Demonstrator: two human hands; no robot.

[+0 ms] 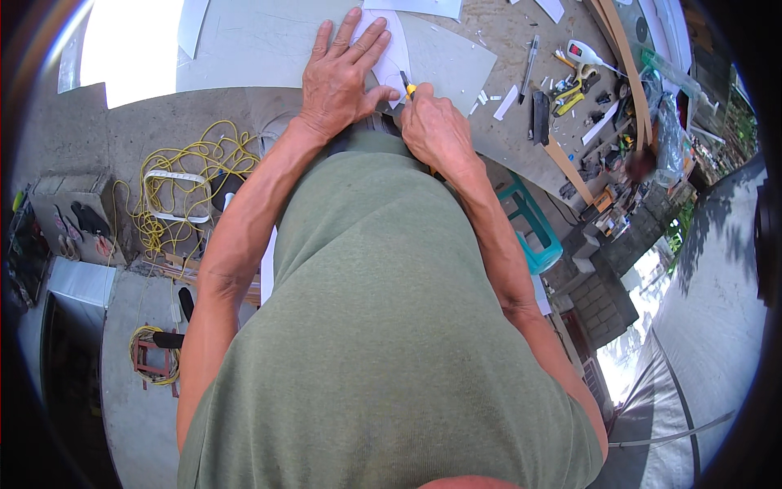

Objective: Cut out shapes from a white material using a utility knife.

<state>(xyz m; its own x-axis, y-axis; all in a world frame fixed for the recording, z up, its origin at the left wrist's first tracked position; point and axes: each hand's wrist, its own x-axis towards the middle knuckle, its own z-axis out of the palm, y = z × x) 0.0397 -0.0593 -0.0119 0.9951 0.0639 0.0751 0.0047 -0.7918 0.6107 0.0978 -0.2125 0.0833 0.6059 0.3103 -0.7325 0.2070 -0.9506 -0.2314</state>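
White sheet, narrow and curved at the edges, lies on a grey panel at the top of the view, partly under the left hand. That hand is flat, fingers spread, palm down. Right hand is closed around a yellow-and-black cutter, tip at the sheet's right edge; can't tell if the blade is in contact. Hands are apart but near each other.

Clutter right of the panel, on the worktable: pen, black bar, yellow-handled pliers, white corded tool, loose white offcuts. Long brown strip runs down past these; shorter brown strip sits below the bar. Clear plastic bag farther right.

Below the table's right side: teal stool, partly behind the right forearm. Floor at left: tangled yellow cord around a white frame, with a grey block beside it and footwear against its face.

Main obstruction: green shirt fills the centre, hiding the near table edge.
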